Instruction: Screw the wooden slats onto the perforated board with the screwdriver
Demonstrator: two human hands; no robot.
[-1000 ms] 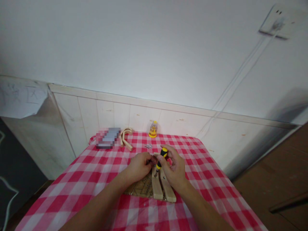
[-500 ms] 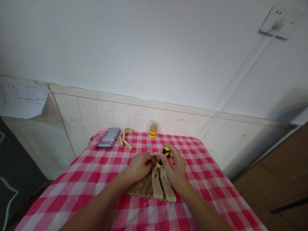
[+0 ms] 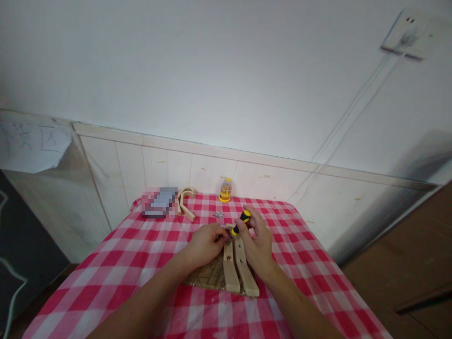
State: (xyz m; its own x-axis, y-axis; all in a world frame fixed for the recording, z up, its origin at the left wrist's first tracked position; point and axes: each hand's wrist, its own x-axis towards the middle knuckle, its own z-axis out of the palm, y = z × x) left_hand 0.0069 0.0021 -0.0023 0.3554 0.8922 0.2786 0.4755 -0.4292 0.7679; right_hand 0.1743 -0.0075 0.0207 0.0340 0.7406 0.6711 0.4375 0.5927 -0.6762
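yellow-and-black screwdriver (image 3: 242, 221) leans to the right, pinched in the curled fingers of the right hand (image 3: 259, 244), its tip down at the far end of 2 wooden slats (image 3: 233, 275) lying mid-table on the checked cloth (image 3: 141, 254). the left hand (image 3: 205, 243) pinches something tiny at the tip, perhaps a screw (image 3: 228, 241). a yellow jar (image 3: 225, 189) stands at the far edge.

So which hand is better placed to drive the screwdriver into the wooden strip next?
Right, most likely. The right hand holds the screwdriver by its handle, tip down at the far end of the wooden strip. The left hand has its fingers at that tip, seemingly steadying things.
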